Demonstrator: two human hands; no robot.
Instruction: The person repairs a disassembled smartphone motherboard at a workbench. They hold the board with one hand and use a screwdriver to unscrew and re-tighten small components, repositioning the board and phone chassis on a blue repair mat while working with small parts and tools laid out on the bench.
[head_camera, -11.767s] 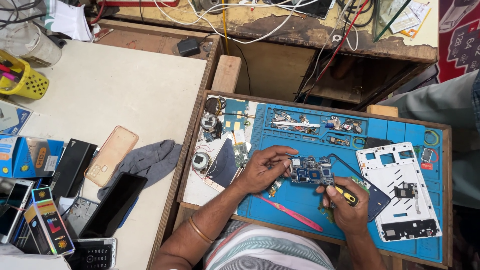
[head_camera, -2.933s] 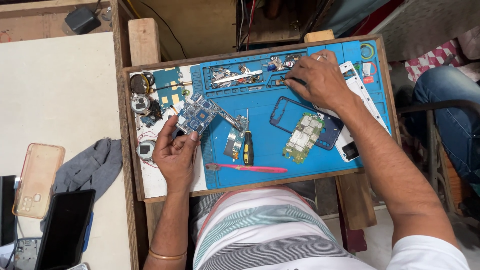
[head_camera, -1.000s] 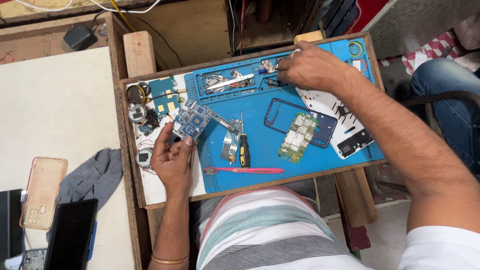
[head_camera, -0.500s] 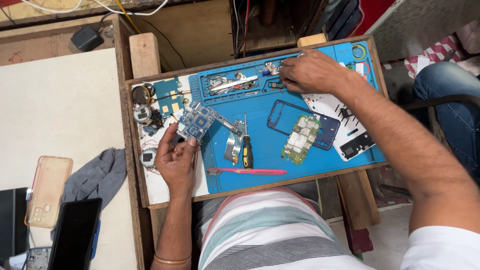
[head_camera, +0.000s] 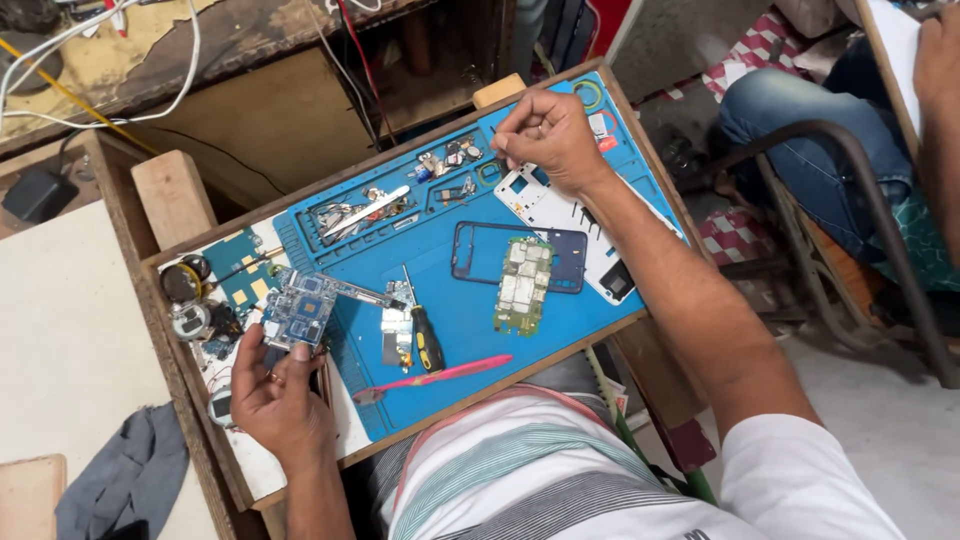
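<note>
My left hand (head_camera: 278, 392) holds a blue phone circuit board (head_camera: 300, 312) by its lower edge, just over the left part of the blue work mat (head_camera: 460, 310). My right hand (head_camera: 548, 135) reaches to the mat's far compartments, fingers pinched together near small metal parts (head_camera: 450, 160); what it grips is hidden. A white phone housing (head_camera: 570, 220) lies under that wrist. A blue phone frame (head_camera: 470, 250) with a green board (head_camera: 522, 285) across it sits mid-mat. A black-and-yellow screwdriver (head_camera: 425, 335) and a pink tool (head_camera: 440, 377) lie near me.
The mat sits in a wooden tray (head_camera: 175, 200) on my lap. Round parts and small boards (head_camera: 195, 300) crowd the left end. A grey cloth (head_camera: 125, 480) lies on the white table at left. Another person's leg in jeans (head_camera: 800, 140) and a chair are at right.
The view has tilted and shifted. My right hand stays at the far compartments, moved slightly right. My left hand keeps the blue board in the same spot.
</note>
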